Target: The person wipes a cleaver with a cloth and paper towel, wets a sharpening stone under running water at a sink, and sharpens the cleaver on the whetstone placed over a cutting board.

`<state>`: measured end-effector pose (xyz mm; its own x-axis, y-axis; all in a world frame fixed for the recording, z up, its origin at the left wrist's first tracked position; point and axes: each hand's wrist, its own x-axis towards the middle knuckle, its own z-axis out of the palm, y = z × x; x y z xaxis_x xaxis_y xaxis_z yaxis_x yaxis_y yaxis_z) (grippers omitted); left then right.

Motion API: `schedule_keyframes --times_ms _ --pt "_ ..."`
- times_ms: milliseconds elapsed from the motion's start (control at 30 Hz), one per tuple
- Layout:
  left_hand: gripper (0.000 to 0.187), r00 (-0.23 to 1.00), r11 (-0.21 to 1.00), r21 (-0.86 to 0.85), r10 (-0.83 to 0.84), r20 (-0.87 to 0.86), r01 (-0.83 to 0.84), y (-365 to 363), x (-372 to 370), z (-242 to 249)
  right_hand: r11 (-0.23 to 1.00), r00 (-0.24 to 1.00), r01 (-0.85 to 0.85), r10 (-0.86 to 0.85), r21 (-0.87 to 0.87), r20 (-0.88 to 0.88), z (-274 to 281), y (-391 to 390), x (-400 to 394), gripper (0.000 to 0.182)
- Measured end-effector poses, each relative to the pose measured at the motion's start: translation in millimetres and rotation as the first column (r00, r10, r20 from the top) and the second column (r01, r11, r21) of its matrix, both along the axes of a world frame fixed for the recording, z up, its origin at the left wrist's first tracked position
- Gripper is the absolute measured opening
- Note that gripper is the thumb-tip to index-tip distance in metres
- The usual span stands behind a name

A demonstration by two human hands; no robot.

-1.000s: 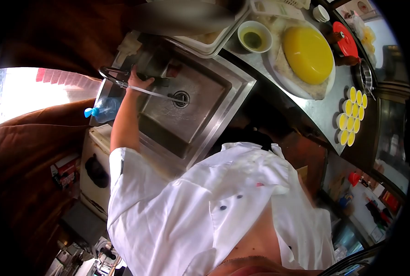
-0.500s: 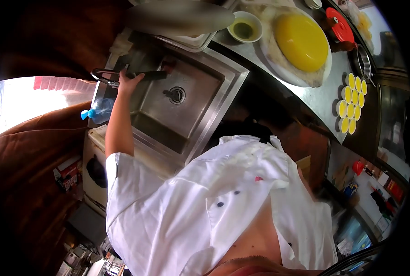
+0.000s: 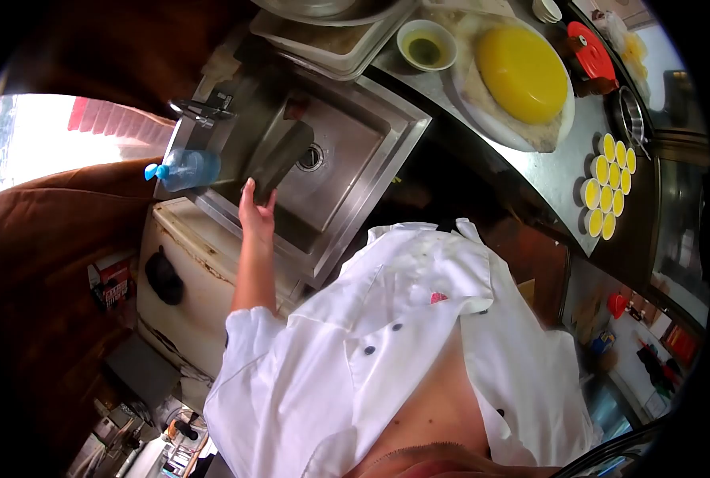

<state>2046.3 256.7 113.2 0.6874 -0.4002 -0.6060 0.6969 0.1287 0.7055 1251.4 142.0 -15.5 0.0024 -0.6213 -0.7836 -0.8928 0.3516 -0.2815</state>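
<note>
My left hand [image 3: 257, 209] is over the near-left side of the steel sink [image 3: 347, 187]. Its fingers are closed on the lower end of a long, flat, dark grey slab [image 3: 281, 159] whose exact kind I cannot make out. The slab slants up and right across the basin, its far end beside the drain [image 3: 311, 157]. Left of the hand, on the sink's ledge, are a blue-tinted plastic bottle [image 3: 189, 169] and, farther up, a chrome faucet [image 3: 203, 110]. My right hand is out of view.
Stacked trays [image 3: 323, 41] stand beyond the sink. The right counter holds a bowl of greenish liquid [image 3: 425, 48], a yellow dome [image 3: 524, 76] on a white plate [image 3: 558, 137], several small yellow-filled cups [image 3: 606, 195], a red lid [image 3: 592, 49] and a metal pan [image 3: 630, 115].
My left hand has moved from beside the faucet down and right, carrying the dark grey slab over the basin. The blurred pale shape above the trays no longer covers them.
</note>
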Motion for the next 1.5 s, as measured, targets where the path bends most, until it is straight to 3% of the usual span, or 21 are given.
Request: schedule_keyframes --times_ms 100,200,233,267,367,400,467,567,733,800,833,933,1033,1067,1100,1167,1267,1367,1433,1467,1500 --pt "0.039 0.964 0.949 -0.315 -0.066 -0.259 -0.019 28.0 -39.6 28.4 0.989 0.989 -0.144 0.144 -0.012 -0.039 -17.1 -16.9 -5.1 0.035" --pt "0.045 0.915 0.783 -0.608 -0.331 -0.231 0.130 40.5 -80.9 48.4 0.947 0.950 -0.313 0.310 -0.078 -0.046 -40.2 -44.4 2.2 0.034" --pt "0.046 0.915 0.779 -0.592 -0.367 -0.167 0.205 36.7 -85.3 50.5 0.934 0.944 -0.319 0.328 -0.159 0.033 -45.1 -50.2 8.2 0.034" --pt "0.047 0.909 0.774 -0.570 -0.403 -0.107 0.276 34.9 -90.2 51.6 0.926 0.916 -0.227 0.308 -0.300 0.258 -42.6 -56.0 20.0 0.028" --pt "0.045 0.883 0.763 -0.569 -0.451 -0.130 0.306 23.4 -104.7 39.6 0.956 0.955 -0.259 0.274 -0.134 0.112 -13.9 -77.5 50.6 0.024" --pt "0.044 0.884 0.784 -0.556 -0.434 -0.173 0.276 17.1 -106.8 32.9 0.984 0.983 -0.163 0.168 -0.071 0.077 30.1 -85.8 82.1 0.022" --pt "0.040 0.887 0.867 -0.482 -0.315 -0.339 0.124 8.1 -103.4 17.3 0.980 0.975 -0.156 0.173 -0.126 0.139 37.2 -87.4 87.8 0.022" --pt "0.039 0.893 0.915 -0.394 -0.251 -0.374 0.092 5.1 -94.8 2.2 0.987 0.985 -0.098 0.114 -0.128 0.128 36.0 -76.5 81.1 0.023" --pt "0.039 0.957 0.926 -0.327 -0.248 -0.149 0.189 15.2 -77.0 -21.5 0.992 0.976 -0.013 0.040 -0.125 0.215 -26.8 -37.0 7.6 0.026" --pt "0.044 0.954 0.896 -0.363 -0.294 -0.055 0.255 21.3 -62.2 -37.9 0.974 0.979 -0.093 0.127 -0.207 0.160 -12.2 -13.1 4.2 0.027" --pt "0.046 0.951 0.887 -0.356 -0.310 0.012 0.293 17.2 -59.5 -34.4 0.989 0.992 -0.048 0.064 -0.136 0.113 14.2 -9.7 20.2 0.028" --pt "0.057 0.948 0.959 0.102 -0.278 0.153 0.264 6.8 -47.7 -37.7 0.997 0.997 0.073 -0.074 0.027 0.002 101.0 -2.8 79.5 0.030" --pt "0.071 0.683 0.732 0.645 -0.587 0.434 0.219 -1.9 -43.2 -32.8 0.960 0.960 0.279 -0.279 -0.003 0.041 74.1 23.9 63.0 0.032" --pt "0.083 0.600 0.617 0.767 -0.685 0.413 0.176 -10.3 -48.3 -8.2 0.952 0.943 0.298 -0.283 -0.065 0.175 26.4 44.4 24.2 0.034" --pt "0.087 0.511 0.508 0.853 -0.767 0.387 0.117 -11.1 -49.6 -4.2 0.955 0.945 0.291 -0.278 -0.058 0.172 -2.8 60.3 -0.9 0.035" --pt "0.090 0.370 0.392 0.918 -0.862 0.346 0.055 -10.7 -52.3 0.9 0.955 0.945 0.292 -0.280 -0.056 0.169 -32.9 89.1 -29.5 0.036" --pt "0.091 0.207 0.337 0.941 -0.918 0.337 -0.037 -6.3 -63.6 5.7 0.744 0.689 0.665 -0.645 0.066 0.331 -40.5 141.3 -29.9 0.034" --pt "0.092 0.130 0.305 0.951 -0.942 0.310 -0.056 -3.3 -81.0 12.4 0.755 0.710 0.654 -0.631 0.041 0.312 7.4 177.2 -5.8 0.033" --pt "0.092 0.124 0.329 0.944 -0.936 0.330 -0.025 1.0 -94.3 23.3 0.805 0.800 0.591 -0.594 0.051 0.088 87.9 177.6 34.2 0.029" --pt "0.087 0.146 0.318 0.948 -0.937 0.318 -0.025 3.0 -92.6 10.3 0.759 0.740 0.645 -0.648 0.083 0.180 48.8 212.3 9.0 0.027" --pt "0.082 0.003 0.465 0.884 -0.885 0.466 0.034 15.0 -78.0 -15.8 0.703 0.659 0.703 -0.702 0.111 0.270 -3.6 254.3 -14.5 0.026"
